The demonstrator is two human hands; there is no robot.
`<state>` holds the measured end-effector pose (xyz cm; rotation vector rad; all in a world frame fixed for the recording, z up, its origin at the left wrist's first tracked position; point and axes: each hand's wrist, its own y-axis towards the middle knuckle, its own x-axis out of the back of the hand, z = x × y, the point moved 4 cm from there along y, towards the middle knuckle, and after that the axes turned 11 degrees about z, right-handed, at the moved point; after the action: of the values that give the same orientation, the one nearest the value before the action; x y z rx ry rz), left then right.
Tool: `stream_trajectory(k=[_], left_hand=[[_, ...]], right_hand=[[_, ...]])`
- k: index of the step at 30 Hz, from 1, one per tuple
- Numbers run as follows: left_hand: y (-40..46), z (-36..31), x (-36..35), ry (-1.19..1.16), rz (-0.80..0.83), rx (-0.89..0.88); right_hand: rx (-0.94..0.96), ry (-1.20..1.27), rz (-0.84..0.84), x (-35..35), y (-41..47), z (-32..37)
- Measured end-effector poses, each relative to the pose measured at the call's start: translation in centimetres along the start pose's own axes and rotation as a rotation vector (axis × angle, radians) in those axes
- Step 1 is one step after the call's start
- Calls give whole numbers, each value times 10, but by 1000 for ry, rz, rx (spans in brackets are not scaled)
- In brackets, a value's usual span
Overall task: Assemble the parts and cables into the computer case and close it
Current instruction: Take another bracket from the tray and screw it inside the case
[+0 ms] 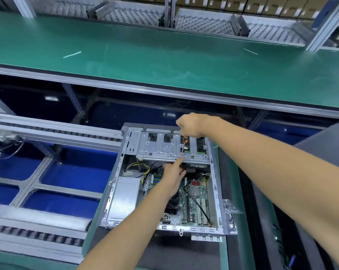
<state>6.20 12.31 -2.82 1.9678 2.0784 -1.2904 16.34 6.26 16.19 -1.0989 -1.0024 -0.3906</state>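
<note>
The fingers of the right hand [190, 124] are curled tight around the top of a small screwdriver [184, 145]. The screwdriver has an orange band and a thin metal shaft. It points down, and its tip sits on the near edge of the silver drive cage [164, 148]. The fingers of the left hand [173, 173] are mostly straight. One finger reaches forward and touches the cage edge right beside the screwdriver tip. You cannot tell if there is a screw under it, because that spot is too small and blurry.

The drive cage is at the far end of the open computer case [216, 191]. The case lies on its side with the top open, so you can see inside. The left arm crosses over the green motherboard [194, 203] in the middle. A black cable [198, 205] runs slanted across the board. A dark fan [172, 203] peeks out beside the left arm. A silver power supply box [123, 199] sits in the near left corner of the case. Yellow and black wires [143, 168] curl just past it, with a white plug [128, 174] at the end.

The case rests on a dark mat [176, 250] on a narrow bench [223, 254] with a green top. A clear plastic bit [230, 206] lies just beside the right wall of the case. To the left are metal roller tracks [38, 236] over blue floor. Past the case is a long green bench [164, 61] with grey trays [203, 24] behind it.
</note>
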Motion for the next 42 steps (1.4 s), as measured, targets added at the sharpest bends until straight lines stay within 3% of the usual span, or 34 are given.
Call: stream_trajectory(k=[1, 3, 6, 9, 16, 18, 24, 27, 29, 31, 33, 42], left_hand=[[-9, -2, 1, 78, -69, 50], [-22, -13, 8, 449, -169, 58], [-37, -58, 16, 1127, -232, -353], [-33, -104, 23, 1525, -393, -645], [14, -120, 24, 1821, -113, -612], [17, -118, 18, 2009, -103, -666], [17, -122, 13, 2159, -45, -748], [13, -122, 10, 2064, -64, -735], [7, -125, 10, 1718, -65, -737], [5, -125, 10, 1280, 33, -665], [3, -126, 7, 1008, 99, -637], [8, -117, -4, 785, 174, -587]], right_hand=[[8, -27, -4, 0, -2, -2], [14, -56, -35, 2, -5, -6], [33, -85, -127, 10, -5, -7], [65, -90, -198, 15, -5, -8], [79, -83, -221, 4, -5, -22], [78, -80, -220, 1, -6, -25], [76, -73, -222, -2, -5, -31], [73, -38, -223, 0, -6, -34], [72, 27, -244, 8, -8, -37], [74, 98, -294, 21, -13, -39], [79, 128, -342, 35, -18, -39], [124, 182, -402, 59, -37, -45]])
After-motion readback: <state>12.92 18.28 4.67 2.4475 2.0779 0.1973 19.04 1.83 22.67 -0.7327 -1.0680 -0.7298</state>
